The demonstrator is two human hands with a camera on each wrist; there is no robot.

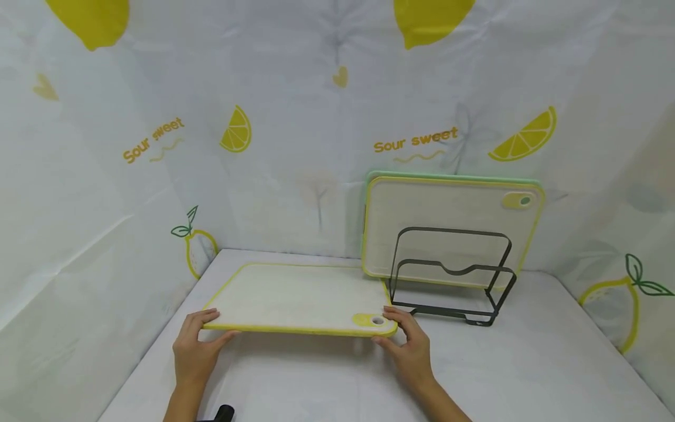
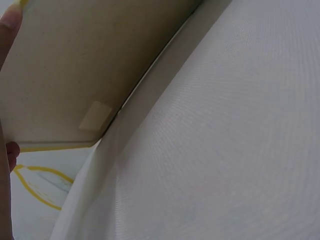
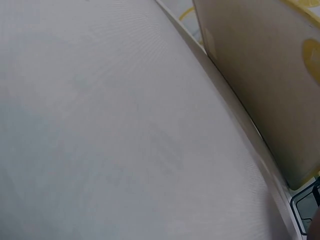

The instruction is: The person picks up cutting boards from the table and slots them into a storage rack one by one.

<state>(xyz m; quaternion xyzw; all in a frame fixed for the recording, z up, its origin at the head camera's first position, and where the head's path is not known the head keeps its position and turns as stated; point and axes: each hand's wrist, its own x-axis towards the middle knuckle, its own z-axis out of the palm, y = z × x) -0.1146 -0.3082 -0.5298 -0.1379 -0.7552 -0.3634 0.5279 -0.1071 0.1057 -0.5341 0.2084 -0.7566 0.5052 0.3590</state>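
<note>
Small black object (image 1: 224,413) at bottom edge, partly cut off, can't identify. White cloth-covered surface (image 1: 527,363) fills lower frame. Yellow-rimmed cutting board (image 1: 297,299) sits centre-left, near edge lifted off the surface, far edge seemingly down; wrist views show its underside tilted. Second cutting board (image 1: 448,225), green-rimmed, stands centre-right propped in black wire rack (image 1: 453,275), likely to store it upright. Left hand (image 1: 195,349) grips board's near-left corner, thumb on top. Right hand (image 1: 408,346) grips near-right corner beside the hang hole, fingers curled round the rim.
</note>
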